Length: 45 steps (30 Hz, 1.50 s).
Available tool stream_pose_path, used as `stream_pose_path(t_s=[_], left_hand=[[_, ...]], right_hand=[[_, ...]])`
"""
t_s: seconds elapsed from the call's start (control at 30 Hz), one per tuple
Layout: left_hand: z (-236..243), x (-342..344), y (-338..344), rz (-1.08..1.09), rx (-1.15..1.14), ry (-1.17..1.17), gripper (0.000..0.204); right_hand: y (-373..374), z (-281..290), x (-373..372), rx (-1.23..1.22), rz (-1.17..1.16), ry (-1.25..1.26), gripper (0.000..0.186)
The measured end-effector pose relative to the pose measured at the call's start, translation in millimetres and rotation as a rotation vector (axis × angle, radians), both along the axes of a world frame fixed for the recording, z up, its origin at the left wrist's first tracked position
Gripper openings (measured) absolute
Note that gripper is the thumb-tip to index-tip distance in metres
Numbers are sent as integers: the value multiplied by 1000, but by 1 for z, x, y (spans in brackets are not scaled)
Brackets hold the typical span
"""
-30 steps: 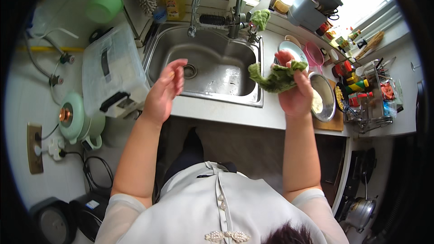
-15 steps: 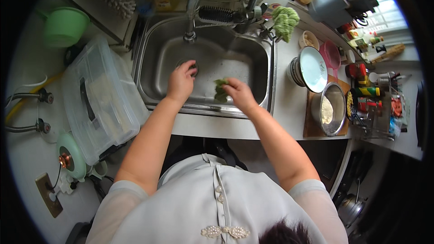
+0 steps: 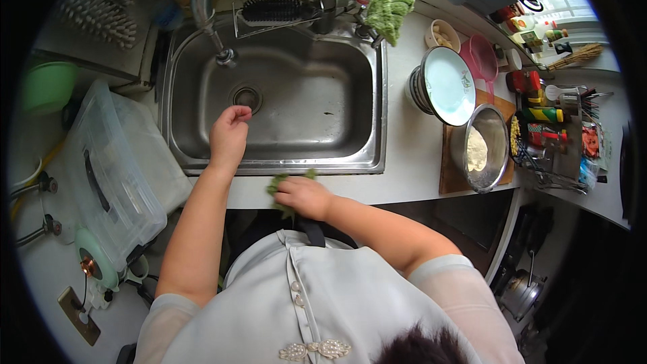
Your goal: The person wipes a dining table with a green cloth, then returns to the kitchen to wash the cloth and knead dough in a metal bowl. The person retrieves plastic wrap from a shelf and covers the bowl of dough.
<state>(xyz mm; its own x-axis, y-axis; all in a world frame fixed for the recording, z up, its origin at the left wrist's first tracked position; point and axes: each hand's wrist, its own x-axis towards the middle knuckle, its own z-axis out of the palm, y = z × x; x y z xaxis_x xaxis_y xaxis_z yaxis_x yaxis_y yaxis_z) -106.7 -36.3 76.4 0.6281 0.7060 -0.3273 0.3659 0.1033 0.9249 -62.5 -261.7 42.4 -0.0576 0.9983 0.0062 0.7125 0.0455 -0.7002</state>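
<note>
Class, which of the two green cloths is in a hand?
The darker cloth, in the right hand at the front edge of the counter; the paler cloth hangs by the faucet.

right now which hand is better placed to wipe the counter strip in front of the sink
Probably the right hand: it has the green cloth at the counter strip, while the left hand appears empty, over the sink.

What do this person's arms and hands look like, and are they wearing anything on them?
The left hand and right hand are ordinary human ones, both bare: no gloves, watch or bracelet shows. The sleeves are short, loose and pale grey, in thin fabric that looks slightly see-through. I see no cables or markings.
</note>
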Motion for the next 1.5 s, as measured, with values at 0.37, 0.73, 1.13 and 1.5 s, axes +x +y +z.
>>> stream_pose_path(t_s=[0.37, 0.73, 1.13, 1.5], left_hand=[[-25, 9, -52, -506, 214, 95, 37], [-20, 55, 16, 38, -257, 138, 35], [-63, 77, 103, 342, -622, -204, 23], [-32, 105, 82, 8, -838, -255, 37]], right_hand=[[-93, 53, 133, 122, -703, -166, 34], [121, 16, 244, 517, -1117, 975, 25], [150, -34, 263, 512, -1306, 757, 27], [167, -2, 150, -259, -954, 1847, 52]])
